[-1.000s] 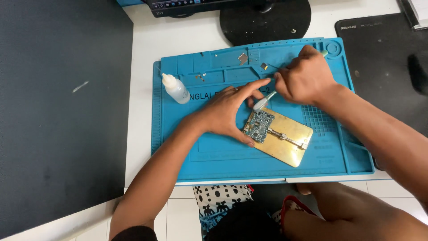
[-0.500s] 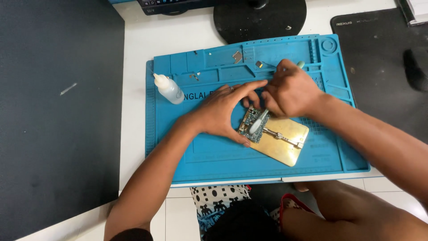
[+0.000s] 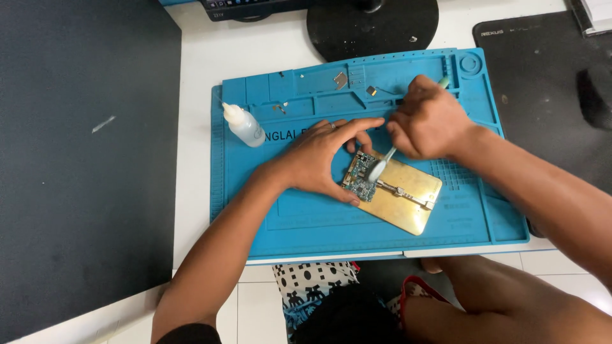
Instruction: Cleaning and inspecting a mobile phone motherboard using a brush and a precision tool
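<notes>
A small circuit board (image 3: 361, 180) is clamped at the left end of a gold metal holder plate (image 3: 408, 204) on a blue work mat (image 3: 299, 216). My left hand (image 3: 325, 153) arches over the board, thumb and fingers touching the holder's edge beside it. My right hand (image 3: 430, 124) grips a pale brush (image 3: 381, 165) whose bristle tip rests on the board; the handle's end sticks out above the knuckles.
A small clear squeeze bottle (image 3: 244, 125) lies on the mat's left part. Small metal parts (image 3: 341, 80) sit in the mat's top trays. A black monitor base (image 3: 373, 25) stands behind, a black mouse pad (image 3: 561, 70) to the right, a dark surface (image 3: 83, 159) to the left.
My right hand has swung the brush down from above the board onto it. My left hand stays by the holder. The view has shifted slightly.
</notes>
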